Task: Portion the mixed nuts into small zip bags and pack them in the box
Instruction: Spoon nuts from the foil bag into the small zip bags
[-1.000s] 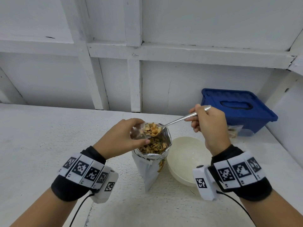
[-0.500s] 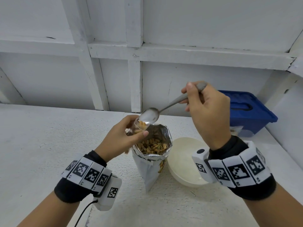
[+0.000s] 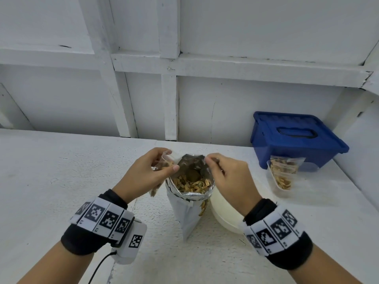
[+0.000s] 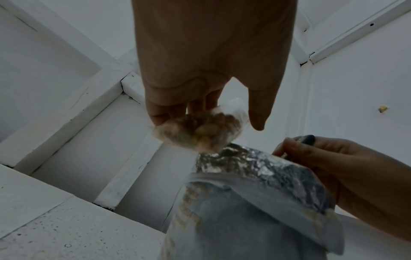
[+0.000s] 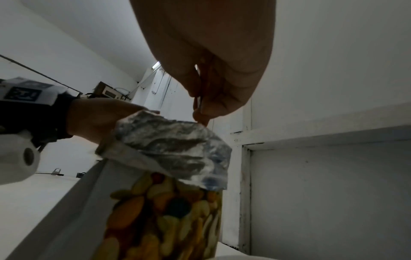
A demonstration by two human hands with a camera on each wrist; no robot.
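Head view, items on the white table (image 3: 61, 181):

1. Large foil-lined nut pouch (image 3: 189, 203), standing upright at centre, mouth open with the rim folded outward. Contents: mixed nuts (image 3: 190, 184), filling it well below the rim. Its clear front window, seen from the right wrist view, shows more nuts stacked down the pouch (image 5: 169, 216).

2. Small zip bag (image 3: 162, 169), clear, held just left of the pouch mouth. Left hand (image 3: 146, 174) grips it, thumb and fingers curled round its upper part. Left wrist view shows a clump of nuts in the bag's bottom (image 4: 198, 132).

3. Spoon (image 3: 194, 174), bowl down inside the pouch, just above the nuts. Right hand (image 3: 229, 177) pinches the handle with closed fingers at the pouch's right rim.

4. Cream bowl (image 3: 223, 218), right of and just behind the pouch, partly hidden by the right wrist; contents cannot be told.

5. Filled zip bag (image 3: 284, 173), clear, holding nuts, leaning against the front of the box.

6. Blue box (image 3: 295, 138), lid on, far right of the table by the wall.
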